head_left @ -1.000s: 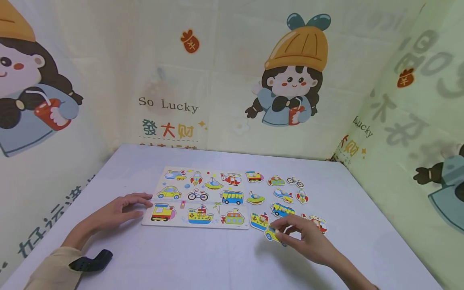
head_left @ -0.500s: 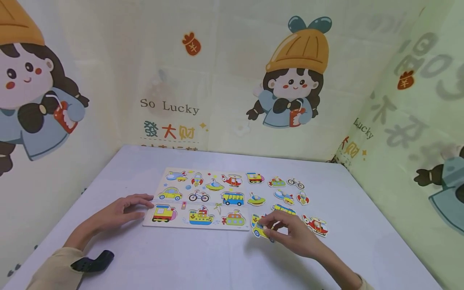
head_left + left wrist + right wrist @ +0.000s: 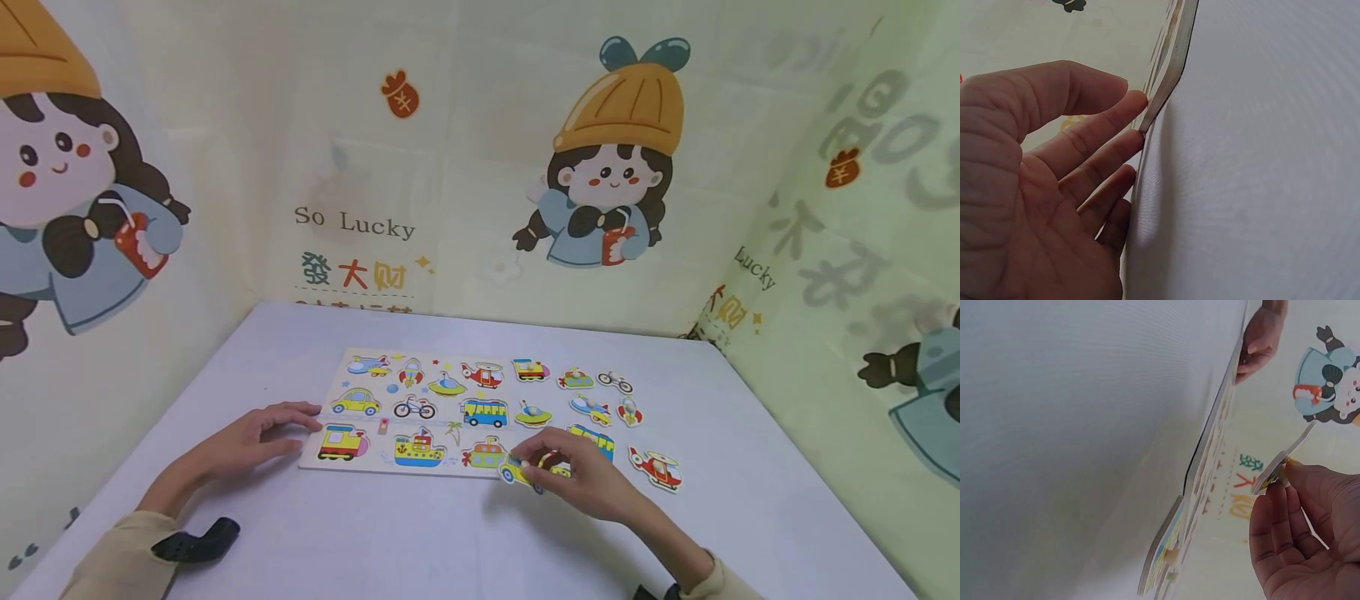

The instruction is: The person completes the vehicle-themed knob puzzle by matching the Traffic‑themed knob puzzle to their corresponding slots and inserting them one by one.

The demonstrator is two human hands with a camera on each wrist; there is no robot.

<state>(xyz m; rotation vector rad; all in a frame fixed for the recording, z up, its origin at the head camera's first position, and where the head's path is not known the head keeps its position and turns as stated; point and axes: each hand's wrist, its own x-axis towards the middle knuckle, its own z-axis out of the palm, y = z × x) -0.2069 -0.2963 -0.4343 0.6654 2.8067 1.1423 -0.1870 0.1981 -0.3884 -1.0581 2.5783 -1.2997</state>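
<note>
My right hand (image 3: 581, 475) pinches a yellow car puzzle piece (image 3: 510, 472) by its small knob, over the lower right corner of the puzzle board (image 3: 313, 457). In the right wrist view the car piece (image 3: 1270, 473) is seen edge-on, raised and tilted between thumb and fingers. The board shows printed pictures of vehicles, among them a yellow car in the middle row. At its left edge rests my left hand (image 3: 251, 437), fingers loosely extended. In the left wrist view its fingertips (image 3: 1136, 100) touch the board's edge (image 3: 1169, 81).
Right of the board lie several knobbed pieces: a train (image 3: 531, 370), submarine (image 3: 576, 380), bicycle (image 3: 615, 382), flying saucer (image 3: 533, 415), plane (image 3: 591, 409), rocket (image 3: 630, 412), bus (image 3: 594, 439) and helicopter (image 3: 657, 469). My right hand mostly hides the ship piece. Printed cloth surrounds the white table (image 3: 375, 542).
My right hand has moved left with the car piece, from beside the ship piece to the board's lower right corner. The left hand keeps its place at the board's edge.
</note>
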